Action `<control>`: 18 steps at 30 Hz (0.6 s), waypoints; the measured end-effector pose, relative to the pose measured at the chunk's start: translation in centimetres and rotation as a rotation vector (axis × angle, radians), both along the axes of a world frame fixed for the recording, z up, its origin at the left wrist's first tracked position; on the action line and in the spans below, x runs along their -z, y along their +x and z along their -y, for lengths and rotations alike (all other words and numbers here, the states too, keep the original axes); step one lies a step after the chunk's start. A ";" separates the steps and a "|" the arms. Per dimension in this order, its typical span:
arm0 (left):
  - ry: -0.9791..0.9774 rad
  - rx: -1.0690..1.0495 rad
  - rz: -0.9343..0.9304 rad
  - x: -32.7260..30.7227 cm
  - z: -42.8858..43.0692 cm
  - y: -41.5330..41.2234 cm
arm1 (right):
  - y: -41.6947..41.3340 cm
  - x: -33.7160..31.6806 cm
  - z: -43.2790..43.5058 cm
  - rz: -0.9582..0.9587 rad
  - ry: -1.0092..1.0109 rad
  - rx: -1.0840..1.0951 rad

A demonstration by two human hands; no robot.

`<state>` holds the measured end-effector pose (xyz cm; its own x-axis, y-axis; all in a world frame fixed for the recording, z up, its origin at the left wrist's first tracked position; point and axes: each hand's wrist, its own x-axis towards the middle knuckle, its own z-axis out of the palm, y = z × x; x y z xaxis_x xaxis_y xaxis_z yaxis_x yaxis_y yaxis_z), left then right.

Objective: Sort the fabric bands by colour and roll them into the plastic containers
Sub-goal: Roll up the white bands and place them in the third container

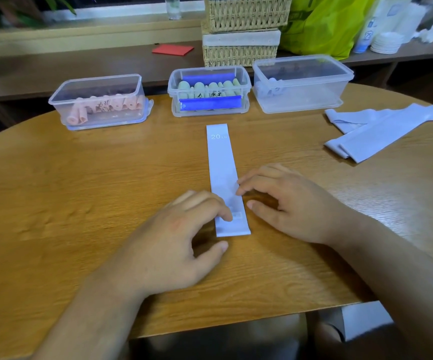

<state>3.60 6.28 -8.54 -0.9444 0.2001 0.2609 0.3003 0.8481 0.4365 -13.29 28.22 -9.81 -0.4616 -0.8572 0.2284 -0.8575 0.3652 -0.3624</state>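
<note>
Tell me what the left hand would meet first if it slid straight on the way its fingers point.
The left hand rests its fingertips on the pale band. Pushed on across it, forward and rightward, it would likely meet the right hand first, near the thumb, though depth is unclear.

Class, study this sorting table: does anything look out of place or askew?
Nothing looks mis-sorted: pink rolls sit in the left container, green rolls in the middle container, pale rolls in the right container. Only the loose pale bands on the right lie crossed and rumpled.
</note>
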 end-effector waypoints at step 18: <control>0.040 0.016 -0.030 0.4 0.2 -0.3 | 0.0 0.0 0.0 -0.003 0.014 0.026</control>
